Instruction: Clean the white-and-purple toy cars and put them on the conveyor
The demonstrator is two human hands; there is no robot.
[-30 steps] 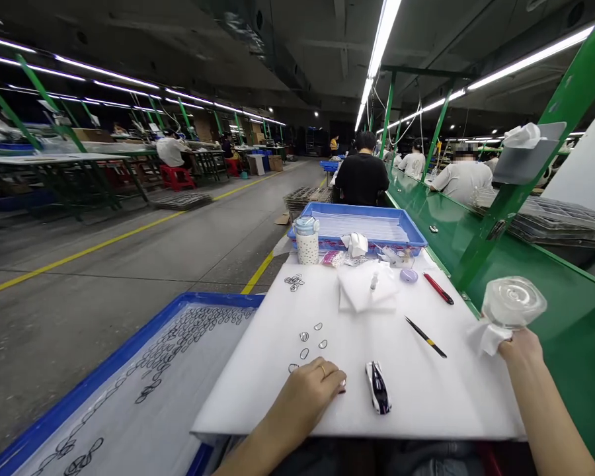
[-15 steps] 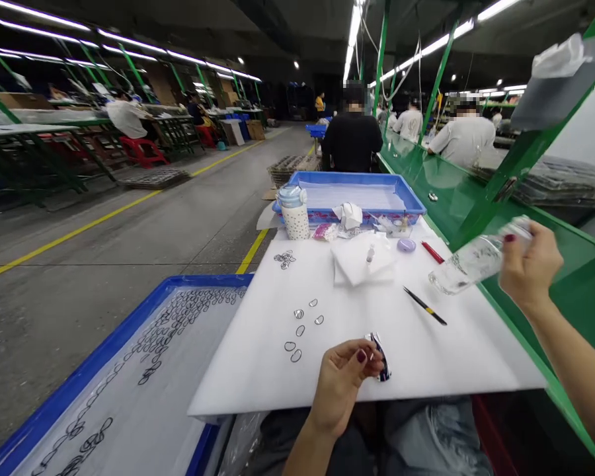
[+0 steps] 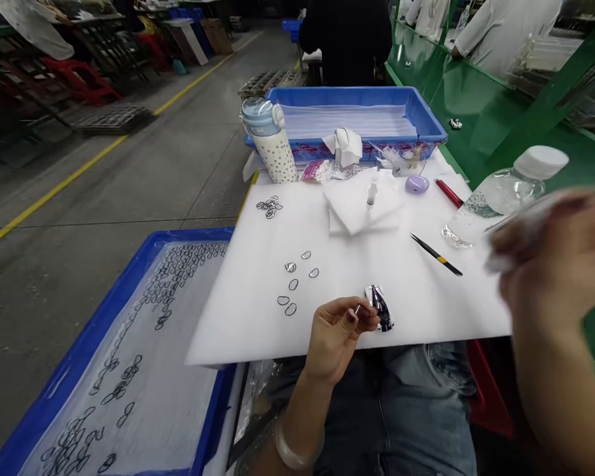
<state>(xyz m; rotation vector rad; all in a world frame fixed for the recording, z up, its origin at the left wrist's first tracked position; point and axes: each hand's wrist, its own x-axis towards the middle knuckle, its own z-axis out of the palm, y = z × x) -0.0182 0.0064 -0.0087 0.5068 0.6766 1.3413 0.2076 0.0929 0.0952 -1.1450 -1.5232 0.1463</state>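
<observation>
My left hand [image 3: 334, 337] is over the front edge of the white foam-topped table, finger and thumb pinched on something small and dark that I cannot make out. Beside its fingertips lies a shiny black and silver packet [image 3: 379, 308]. My right hand [image 3: 560, 251], smeared by motion, is raised at the right; a pale blur shows at its fingers. Just behind it stands a clear bottle [image 3: 496, 198] with a white cap. Several small dark rings [image 3: 293, 284] lie left of my left hand. Black tweezers [image 3: 436, 254] rest between the packet and the bottle.
A small pile of rings [image 3: 269, 206], a dotted tumbler [image 3: 272, 145], white sheets [image 3: 361, 205], a purple case [image 3: 416, 184] and a red pen [image 3: 449, 193] are farther back. A blue tray [image 3: 347, 96] stands behind. Another blue tray [image 3: 151, 241] with many rings is at the lower left.
The bottle has gone from my right hand to standing at the table's right side. My right hand has come nearer the camera. My left hand stays pinched by the packet; the view has tilted down.
</observation>
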